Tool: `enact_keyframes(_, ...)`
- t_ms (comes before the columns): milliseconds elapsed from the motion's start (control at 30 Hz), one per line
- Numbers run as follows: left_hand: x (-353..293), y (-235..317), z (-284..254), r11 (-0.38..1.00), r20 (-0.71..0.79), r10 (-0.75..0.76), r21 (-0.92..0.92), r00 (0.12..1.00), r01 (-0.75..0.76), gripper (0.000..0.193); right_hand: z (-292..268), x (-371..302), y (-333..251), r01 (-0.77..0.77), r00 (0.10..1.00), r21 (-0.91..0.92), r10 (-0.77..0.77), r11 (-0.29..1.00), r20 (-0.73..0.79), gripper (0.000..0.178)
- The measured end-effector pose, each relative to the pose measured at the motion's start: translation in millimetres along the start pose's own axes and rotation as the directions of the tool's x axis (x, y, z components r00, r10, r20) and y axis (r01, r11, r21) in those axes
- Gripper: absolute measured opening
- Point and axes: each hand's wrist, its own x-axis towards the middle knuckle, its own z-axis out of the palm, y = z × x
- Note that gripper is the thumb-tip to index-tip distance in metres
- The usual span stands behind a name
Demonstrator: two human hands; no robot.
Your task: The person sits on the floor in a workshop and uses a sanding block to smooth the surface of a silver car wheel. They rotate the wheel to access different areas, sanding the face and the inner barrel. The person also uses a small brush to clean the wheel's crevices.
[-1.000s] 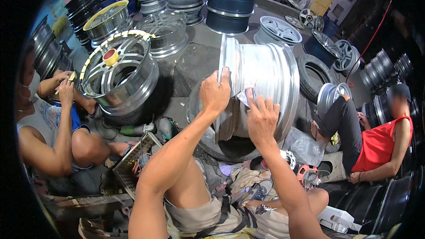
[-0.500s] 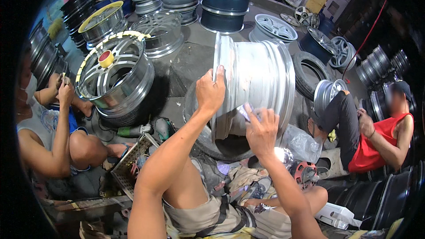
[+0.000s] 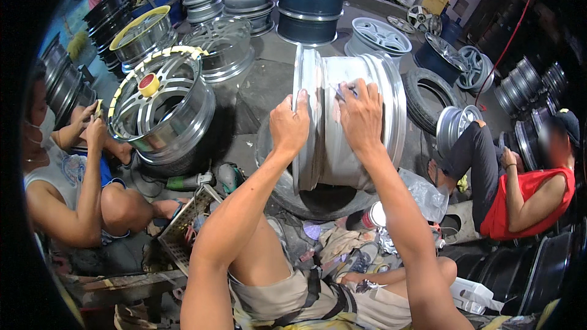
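Note:
A silver wheel rim (image 3: 342,162) stands on its side in front of me, its barrel facing me, on a black tyre (image 3: 282,194). My left hand (image 3: 290,123) is closed on the rim's left lip, thumb upward along the edge. On the upper middle of the barrel rests my right hand (image 3: 363,115), fingers bent around a small purple sheet (image 3: 352,91) pressed to the metal. Fingers cover most of that sheet, so its exact kind is unclear. A dull, patchy band runs around the barrel near the left lip.
At left, a person with a mask sits beside a rim with yellow-taped edge (image 3: 162,101). Another person in a red top (image 3: 529,198) sits at right. Nearby are a plastic crate (image 3: 186,226), a green power tool (image 3: 186,181), a clear bag (image 3: 425,194) and stacked rims (image 3: 310,9).
My right hand has moved up the barrel with the purple sheet, from its lower part to its upper middle. My left hand keeps its hold on the lip.

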Motion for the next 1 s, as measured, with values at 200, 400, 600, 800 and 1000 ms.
enact_keyframes(200,-2.4,-6.7,-10.3,1.000,-0.048,-0.005,-0.015,0.999,0.004,0.051,-2.2,-37.5,-18.1,0.006,1.000,0.088,-0.007,0.996,0.009,0.041)
enact_keyframes(400,-1.4,-3.5,-2.9,1.000,-0.022,0.023,0.005,1.000,-0.023,0.052,6.4,-10.5,-6.7,-0.048,0.999,0.065,0.048,0.997,0.007,0.039)
enact_keyframes(600,-2.6,-6.3,-6.1,1.000,-0.024,-0.002,-0.007,1.000,0.002,0.052,-1.1,-14.2,-10.0,-0.019,1.000,0.035,0.019,0.999,0.012,0.041)
enact_keyframes(800,0.6,-8.2,-6.4,1.000,-0.035,0.013,-0.007,0.999,-0.013,0.051,4.8,-34.6,-8.5,0.006,1.000,0.010,-0.006,1.000,0.029,0.039)
enact_keyframes(1000,-2.8,-5.5,-0.9,0.999,-0.026,0.034,0.004,0.999,-0.034,0.051,0.8,0.4,3.0,-0.015,1.000,0.024,0.015,1.000,0.016,0.040)
